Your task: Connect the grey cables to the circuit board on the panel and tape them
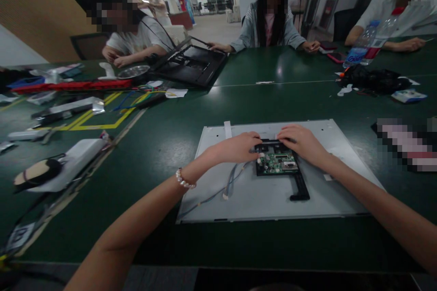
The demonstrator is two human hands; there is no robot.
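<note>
A flat grey-white panel [215, 207], like the back of a display, lies on the green table in front of me. On its middle rests a black plastic bracket [302, 188] carrying a green circuit board [278, 163]. My left hand [241, 146] is closed on the bracket's upper left corner, thumb near the board. With fingers bent over the upper right edge, my right hand [302, 143] grips the same bracket. Some fingertips are hidden behind the bracket's edge. A thin grey cable [223, 191] with a white plug runs from the board's left side across the panel.
Across the table, a person's hand touches a black plastic frame [194, 66]. Tools, wires and a red strip [78, 85] crowd the left side. At right are bottles [362, 43], a black bag [375, 77] and a blurred pink-and-black object [406, 143]. Other people sit opposite.
</note>
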